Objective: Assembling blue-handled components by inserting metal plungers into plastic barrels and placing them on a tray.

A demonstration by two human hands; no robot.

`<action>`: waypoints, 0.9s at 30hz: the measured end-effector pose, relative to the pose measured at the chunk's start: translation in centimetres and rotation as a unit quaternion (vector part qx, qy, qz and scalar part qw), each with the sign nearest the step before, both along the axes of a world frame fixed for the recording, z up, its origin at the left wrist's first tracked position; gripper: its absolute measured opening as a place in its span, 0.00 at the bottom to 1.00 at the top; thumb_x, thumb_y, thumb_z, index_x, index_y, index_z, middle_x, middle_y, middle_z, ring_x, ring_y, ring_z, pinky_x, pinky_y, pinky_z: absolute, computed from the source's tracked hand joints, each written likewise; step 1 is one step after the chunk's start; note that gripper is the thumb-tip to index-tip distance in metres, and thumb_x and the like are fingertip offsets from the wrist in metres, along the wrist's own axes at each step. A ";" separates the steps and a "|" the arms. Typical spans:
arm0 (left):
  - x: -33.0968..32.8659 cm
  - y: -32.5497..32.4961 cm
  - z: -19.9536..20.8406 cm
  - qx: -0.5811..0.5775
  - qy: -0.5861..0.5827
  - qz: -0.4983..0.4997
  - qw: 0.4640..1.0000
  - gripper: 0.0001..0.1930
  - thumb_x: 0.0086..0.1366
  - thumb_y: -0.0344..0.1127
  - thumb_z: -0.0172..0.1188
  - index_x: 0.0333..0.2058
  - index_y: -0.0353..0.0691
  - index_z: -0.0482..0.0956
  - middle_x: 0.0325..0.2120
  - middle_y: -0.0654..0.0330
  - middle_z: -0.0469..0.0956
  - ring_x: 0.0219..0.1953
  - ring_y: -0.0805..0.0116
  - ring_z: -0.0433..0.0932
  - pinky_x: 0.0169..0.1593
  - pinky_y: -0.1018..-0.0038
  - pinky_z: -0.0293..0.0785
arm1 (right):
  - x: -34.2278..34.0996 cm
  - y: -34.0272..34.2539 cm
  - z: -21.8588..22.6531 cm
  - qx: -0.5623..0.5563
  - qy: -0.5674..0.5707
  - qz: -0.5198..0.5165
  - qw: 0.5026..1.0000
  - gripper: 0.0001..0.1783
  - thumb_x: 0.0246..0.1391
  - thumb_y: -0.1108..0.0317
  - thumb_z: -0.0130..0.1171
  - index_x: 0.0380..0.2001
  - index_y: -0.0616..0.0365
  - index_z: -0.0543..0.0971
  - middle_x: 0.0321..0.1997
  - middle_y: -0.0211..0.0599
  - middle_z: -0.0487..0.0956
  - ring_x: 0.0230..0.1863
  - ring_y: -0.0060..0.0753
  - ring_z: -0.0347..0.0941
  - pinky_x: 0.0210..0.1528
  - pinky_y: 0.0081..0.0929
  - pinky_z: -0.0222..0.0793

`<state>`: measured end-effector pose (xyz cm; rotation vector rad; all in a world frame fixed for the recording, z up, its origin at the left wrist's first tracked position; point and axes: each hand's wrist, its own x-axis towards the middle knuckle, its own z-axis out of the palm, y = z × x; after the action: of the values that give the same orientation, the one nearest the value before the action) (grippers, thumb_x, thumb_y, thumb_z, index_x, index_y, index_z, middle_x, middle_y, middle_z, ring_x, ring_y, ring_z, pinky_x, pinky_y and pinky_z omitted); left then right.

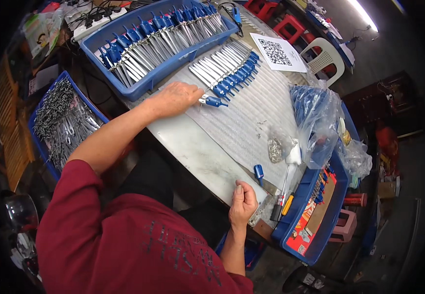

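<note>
On your pale, smooth-topped table [188,142] lies a white paper sheet [278,51] printed with a black square code. Your maroon cloth shirt [134,245] bears dark lettering. Your right hand [243,203] curls loosely at the edge; I cannot tell whether it holds anything. Your left hand [176,98] grips a slim blue-and-silver tool [213,101], which juts past your fingertips, its long axis nearly crosswise, blue end pointing right and slightly toward you.

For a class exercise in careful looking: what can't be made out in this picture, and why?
All in the head view:
Left hand: palm, hidden by its back.
Blue-handled piece: silver end, partly behind that hand.
Bin at right: far end, covered by clear plastic bag.
Small metal pieces: shapes, too small.
</note>
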<state>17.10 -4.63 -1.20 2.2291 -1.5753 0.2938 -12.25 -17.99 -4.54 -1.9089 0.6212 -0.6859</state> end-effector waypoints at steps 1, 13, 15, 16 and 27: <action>0.5 -0.2 -0.5 0.002 -0.009 0.009 1.000 0.03 0.51 0.28 0.49 0.26 0.37 0.67 0.21 0.53 0.71 0.29 0.52 0.73 0.32 0.61 0.69 | 0.0 0.0 0.0 -0.004 0.001 0.002 1.000 0.07 0.51 0.73 0.50 0.31 0.67 0.74 0.27 0.41 0.75 0.29 0.32 0.70 0.34 0.24 0.64; 3.8 -1.7 -2.0 -0.036 -0.107 -0.033 0.993 0.10 0.49 0.29 0.51 0.33 0.37 0.70 0.27 0.57 0.70 0.35 0.60 0.70 0.41 0.68 0.65 | 0.1 -0.2 0.0 0.012 -0.002 0.001 1.000 0.07 0.51 0.73 0.50 0.30 0.66 0.75 0.25 0.39 0.73 0.27 0.29 0.68 0.32 0.22 0.63; 4.1 -2.0 -2.3 -0.035 -0.110 -0.037 0.993 0.09 0.49 0.29 0.51 0.32 0.36 0.70 0.28 0.57 0.69 0.35 0.61 0.70 0.41 0.68 0.65 | 0.0 -0.2 0.0 0.009 -0.003 0.000 1.000 0.07 0.50 0.73 0.50 0.30 0.66 0.75 0.25 0.39 0.73 0.27 0.29 0.68 0.32 0.22 0.63; 4.2 -2.2 -2.4 -0.033 -0.114 -0.041 0.992 0.09 0.49 0.28 0.50 0.32 0.36 0.70 0.28 0.57 0.69 0.36 0.61 0.70 0.42 0.68 0.65 | 0.0 -0.2 0.0 0.006 -0.001 0.000 1.000 0.07 0.50 0.74 0.50 0.30 0.66 0.75 0.25 0.39 0.73 0.27 0.29 0.68 0.31 0.22 0.63; 4.3 -2.1 -2.7 -0.013 -0.109 -0.018 0.994 0.04 0.52 0.29 0.48 0.27 0.38 0.70 0.28 0.59 0.69 0.37 0.65 0.69 0.43 0.70 0.65 | 0.3 0.1 0.2 0.010 0.009 0.010 1.000 0.07 0.50 0.74 0.50 0.31 0.66 0.75 0.25 0.37 0.73 0.26 0.27 0.67 0.31 0.20 0.62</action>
<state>21.37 -6.74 -3.89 2.2067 -1.7093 0.5616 -11.92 -17.92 -4.37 -1.9012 0.6182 -0.6486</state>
